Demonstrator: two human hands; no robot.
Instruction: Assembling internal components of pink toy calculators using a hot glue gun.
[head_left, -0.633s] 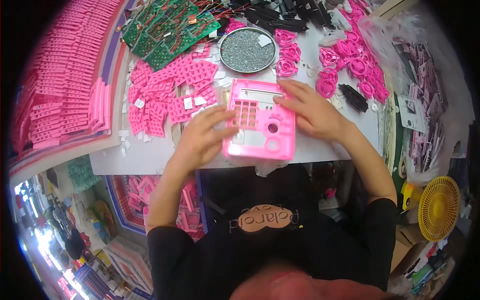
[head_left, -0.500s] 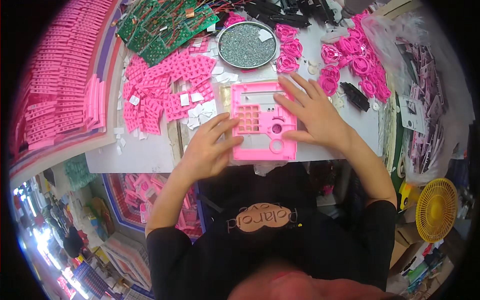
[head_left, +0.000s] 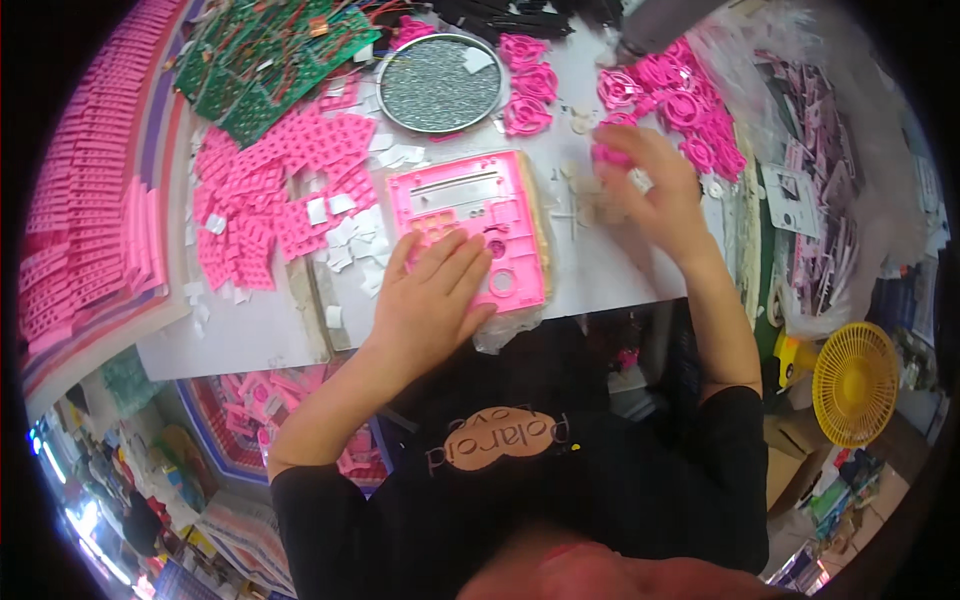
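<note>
A pink plastic casing [head_left: 520, 225] with a button grid, a long slot and round openings lies on a pad at the table's front. My left hand [head_left: 425, 300] rests across its lower left part, fingers stretched out flat and covering most of the button grid. Over to the right, my right hand [head_left: 660, 195] is off the casing and bent down at the pink ring-shaped parts. Pink plastic [head_left: 612, 152] shows at its fingertips. Motion blurs those fingers, so whether they grip a piece is unclear.
Behind the casing stands a round tray of small screws [head_left: 440, 88]. Pink button pads [head_left: 290, 160], white paper bits [head_left: 350, 235] and green circuit boards [head_left: 270, 65] lie left. Pink rings [head_left: 685, 95] are heaped at right. A dark tool [head_left: 665, 25] hangs above; a yellow fan [head_left: 855, 385] stands right.
My right hand has left the casing's right edge and moved right to the ring parts. My left hand has slid from the casing's left edge onto its face. The whole view has shifted.
</note>
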